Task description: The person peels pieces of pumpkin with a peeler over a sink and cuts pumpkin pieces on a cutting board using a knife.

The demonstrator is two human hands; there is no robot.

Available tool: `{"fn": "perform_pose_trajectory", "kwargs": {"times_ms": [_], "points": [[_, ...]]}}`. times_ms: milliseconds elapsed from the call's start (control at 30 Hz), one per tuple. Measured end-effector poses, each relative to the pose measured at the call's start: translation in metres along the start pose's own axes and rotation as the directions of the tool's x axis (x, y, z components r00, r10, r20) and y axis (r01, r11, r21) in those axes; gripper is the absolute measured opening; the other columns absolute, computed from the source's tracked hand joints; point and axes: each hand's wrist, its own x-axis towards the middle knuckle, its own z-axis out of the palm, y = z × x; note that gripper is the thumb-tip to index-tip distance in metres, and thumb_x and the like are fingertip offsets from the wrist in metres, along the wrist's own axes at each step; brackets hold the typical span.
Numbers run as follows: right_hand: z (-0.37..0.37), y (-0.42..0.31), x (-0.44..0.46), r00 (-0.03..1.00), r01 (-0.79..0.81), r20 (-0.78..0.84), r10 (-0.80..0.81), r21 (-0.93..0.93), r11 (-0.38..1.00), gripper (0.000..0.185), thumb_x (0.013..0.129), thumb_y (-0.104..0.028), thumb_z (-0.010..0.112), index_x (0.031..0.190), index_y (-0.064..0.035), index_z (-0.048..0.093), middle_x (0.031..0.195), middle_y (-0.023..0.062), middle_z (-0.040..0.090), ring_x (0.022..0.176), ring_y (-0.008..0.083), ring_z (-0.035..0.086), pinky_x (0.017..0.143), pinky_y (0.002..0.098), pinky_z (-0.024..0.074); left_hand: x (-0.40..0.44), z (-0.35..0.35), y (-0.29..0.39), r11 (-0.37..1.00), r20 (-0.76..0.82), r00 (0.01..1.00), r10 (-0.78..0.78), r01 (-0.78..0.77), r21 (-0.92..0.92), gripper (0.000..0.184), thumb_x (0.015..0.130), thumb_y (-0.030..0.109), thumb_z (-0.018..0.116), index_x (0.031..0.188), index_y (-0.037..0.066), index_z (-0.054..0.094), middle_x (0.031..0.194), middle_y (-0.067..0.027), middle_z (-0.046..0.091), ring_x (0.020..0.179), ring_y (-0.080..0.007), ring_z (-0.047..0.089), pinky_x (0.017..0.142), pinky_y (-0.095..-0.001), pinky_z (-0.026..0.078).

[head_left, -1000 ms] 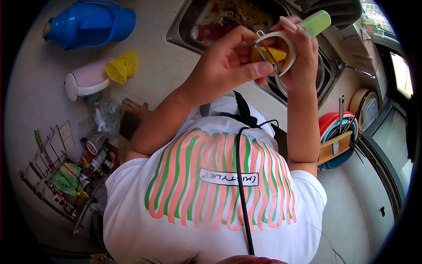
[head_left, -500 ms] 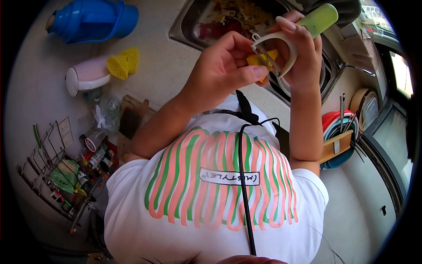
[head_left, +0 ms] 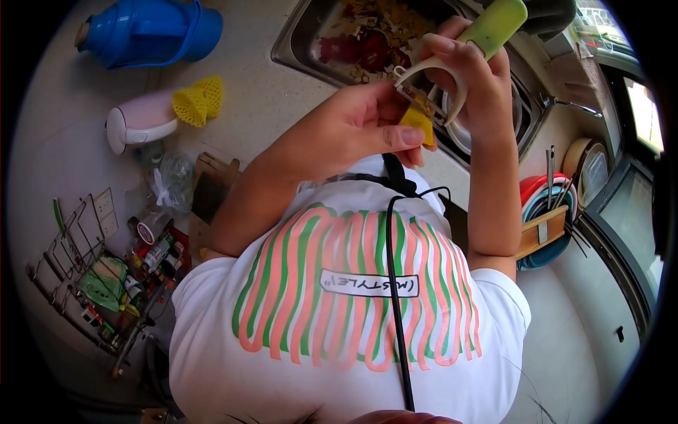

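My right hand (head_left: 480, 78) is closed round a peeler (head_left: 458, 95) with a green handle and a white curved head. The peeler's metal blade lies against a yellow piece of food (head_left: 418, 126), whose exact kind I cannot make out. My left hand (head_left: 378, 120) pinches that piece between thumb and fingers. Both hands are near the front edge of the sink (head_left: 291, 48). Yellow peelings (head_left: 395, 21) and a dark red heap (head_left: 357, 51) lie in the basin.
On the left stand a blue thermos (head_left: 152, 32), a pink and white kettle (head_left: 141, 124) and a yellow mesh (head_left: 198, 101). A wire rack (head_left: 70, 272) holds bottles and packets. To the right are stacked basins (head_left: 540, 187) and a faucet (head_left: 575, 109). A black cable (head_left: 395, 304) hangs down my shirt.
Both hands have come slightly lower, toward my body. The peeler has shifted a little left and down, and the yellow piece has turned in my left fingers. More of the red heap shows.
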Motion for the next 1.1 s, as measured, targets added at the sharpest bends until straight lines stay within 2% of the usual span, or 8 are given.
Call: {"fn": "perform_pose_trajectory", "kwargs": {"times_ms": [67,267,300,400,633,733,1033,1100], "points": [[-0.001,-0.004,0.0,0.998,-0.05,0.026,0.051,-0.027,0.998,0.019,0.087,-0.015,0.052,0.089,0.0025,0.059,0.084,0.0097,0.06,0.064,0.0108,0.053,0.055,0.0202,0.0418,-0.001,0.0,-0.002,1.0,-0.005,1.0,-0.007,0.007,0.012,0.036,0.094,0.018,0.058,0.121,-0.004,0.048,0.1,-0.0105,0.062,0.083,-0.0131,0.06,0.076,-0.0262,0.05],[-0.01,-0.002,-0.002,0.998,-0.052,-0.013,0.057,0.235,0.971,0.019,0.087,-0.015,0.052,0.088,0.0031,0.059,0.081,0.0101,0.059,0.067,0.0133,0.057,0.056,0.0233,0.0473,-0.001,0.004,-0.003,0.999,-0.068,0.997,0.035,-0.035,-0.005,0.037,0.095,0.021,0.059,0.12,-0.004,0.049,0.093,-0.007,0.06,0.076,-0.0103,0.056,0.069,-0.0247,0.047],[0.001,-0.011,-0.002,0.998,-0.02,0.056,0.013,0.117,0.993,0.02,0.085,-0.016,0.054,0.086,0.0032,0.058,0.079,0.0106,0.058,0.066,0.0155,0.059,0.057,0.0254,0.0498,-0.001,0.004,-0.003,0.999,-0.071,0.997,0.043,-0.042,0.005,0.037,0.094,0.022,0.059,0.119,-0.004,0.049,0.093,-0.007,0.06,0.076,-0.0103,0.056,0.069,-0.0247,0.047],[0.006,-0.013,-0.005,0.991,-0.005,0.13,-0.001,0.047,0.999,0.017,0.084,-0.015,0.061,0.089,0.0004,0.065,0.076,0.0084,0.065,0.061,0.0094,0.059,0.051,0.0184,0.0427,-0.003,0.006,-0.004,0.998,-0.092,0.994,0.056,-0.053,0.038,0.036,0.094,0.023,0.059,0.117,-0.004,0.051,0.091,-0.0069,0.061,0.077,-0.0102,0.056,0.069,-0.025,0.047],[0.001,-0.023,-0.002,0.954,-0.103,0.289,0.084,0.051,0.993,0.015,0.083,-0.015,0.061,0.085,-0.0001,0.065,0.071,0.0057,0.065,0.058,0.0061,0.056,0.049,0.0183,0.0401,-0.011,0.019,0.003,0.996,-0.152,0.988,0.029,-0.015,0.091,0.029,0.092,0.021,0.062,0.108,-0.002,0.055,0.083,-0.0047,0.059,0.071,-0.0097,0.056,0.066,-0.0243,0.048],[0.003,-0.019,0.0,0.959,-0.044,0.278,0.055,-0.048,0.998,0.014,0.083,-0.014,0.061,0.085,-0.0004,0.065,0.07,0.006,0.065,0.056,0.0061,0.055,0.048,0.0186,0.0392,-0.012,0.02,0.004,0.996,-0.167,0.986,0.008,0.008,0.094,0.026,0.092,0.02,0.064,0.105,-0.001,0.056,0.081,-0.0028,0.058,0.069,-0.0086,0.055,0.064,-0.0233,0.047],[0.005,-0.014,0.002,0.964,-0.098,0.253,0.078,0.066,0.993,0.017,0.083,-0.015,0.06,0.085,0.0017,0.066,0.07,0.0074,0.066,0.052,0.0062,0.051,0.046,0.0195,0.036,-0.012,0.015,0.003,0.983,-0.184,0.981,0.066,-0.033,0.178,0.028,0.092,0.021,0.063,0.108,-0.001,0.056,0.081,-0.0005,0.057,0.069,-0.0064,0.052,0.063,-0.0224,0.045],[0.006,-0.009,0.003,0.976,-0.045,0.212,0.042,0.011,0.999,0.019,0.083,-0.015,0.059,0.085,0.0018,0.066,0.069,0.0068,0.065,0.051,0.0061,0.049,0.045,0.0199,0.0348,-0.012,0.015,0.001,0.977,-0.203,0.975,0.091,-0.049,0.206,0.029,0.093,0.022,0.061,0.108,-0.002,0.055,0.079,-0.0008,0.056,0.068,-0.0066,0.051,0.063,-0.0224,0.044]]}}
